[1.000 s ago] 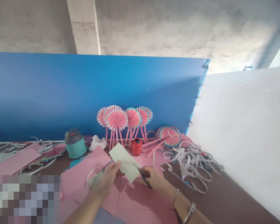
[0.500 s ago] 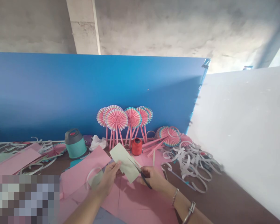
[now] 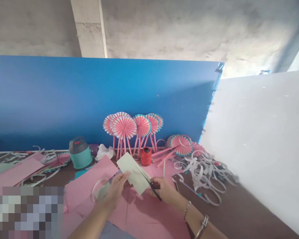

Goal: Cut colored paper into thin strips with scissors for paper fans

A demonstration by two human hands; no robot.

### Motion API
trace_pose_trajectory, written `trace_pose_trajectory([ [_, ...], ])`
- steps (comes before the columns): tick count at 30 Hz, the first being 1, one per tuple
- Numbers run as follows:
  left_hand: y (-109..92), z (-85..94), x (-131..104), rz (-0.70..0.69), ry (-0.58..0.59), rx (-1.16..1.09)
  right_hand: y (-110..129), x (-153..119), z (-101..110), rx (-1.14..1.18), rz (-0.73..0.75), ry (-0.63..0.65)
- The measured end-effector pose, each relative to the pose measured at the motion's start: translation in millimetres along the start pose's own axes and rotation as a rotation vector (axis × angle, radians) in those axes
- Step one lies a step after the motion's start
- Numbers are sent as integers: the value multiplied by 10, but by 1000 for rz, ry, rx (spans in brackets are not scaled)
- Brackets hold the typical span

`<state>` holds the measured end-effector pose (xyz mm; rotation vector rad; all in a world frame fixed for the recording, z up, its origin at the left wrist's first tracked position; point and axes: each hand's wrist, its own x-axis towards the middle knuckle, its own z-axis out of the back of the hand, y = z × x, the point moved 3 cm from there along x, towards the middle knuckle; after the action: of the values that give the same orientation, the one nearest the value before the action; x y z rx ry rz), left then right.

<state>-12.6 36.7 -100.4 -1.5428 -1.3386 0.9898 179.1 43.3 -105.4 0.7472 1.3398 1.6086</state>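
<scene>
A pale green sheet of paper (image 3: 132, 171) is pinched along its lower left edge by my left hand (image 3: 118, 187). My right hand (image 3: 161, 189) is closed on dark scissors (image 3: 154, 191), whose blades lie across the right part of the sheet, with a narrow strip beside them. Both hands are above pink sheets of paper (image 3: 147, 212) on the table. A white curled strip (image 3: 96, 189) lies by my left wrist. Bracelets circle my right wrist and forearm.
Pink folded-paper fans (image 3: 124, 127) stand against a blue panel (image 3: 139, 83). Before them is a red thread spool (image 3: 146, 156). A teal container (image 3: 80, 154) stands left, and white paper strips (image 3: 201, 171) are heaped right. More pink sheets (image 3: 22, 171) lie far left.
</scene>
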Motion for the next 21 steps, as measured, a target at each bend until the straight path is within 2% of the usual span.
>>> trace_pose_trajectory([
  [13, -37, -33, -19, 3, -3, -12, -59, 30, 17, 0, -28, -23],
  [17, -52, -36, -26, 6, -52, -4, -44, 34, 16, 1, -31, -29],
  [21, -65, -57, -38, 22, -23, -47, -1, 13, 14, -17, -20, -33],
])
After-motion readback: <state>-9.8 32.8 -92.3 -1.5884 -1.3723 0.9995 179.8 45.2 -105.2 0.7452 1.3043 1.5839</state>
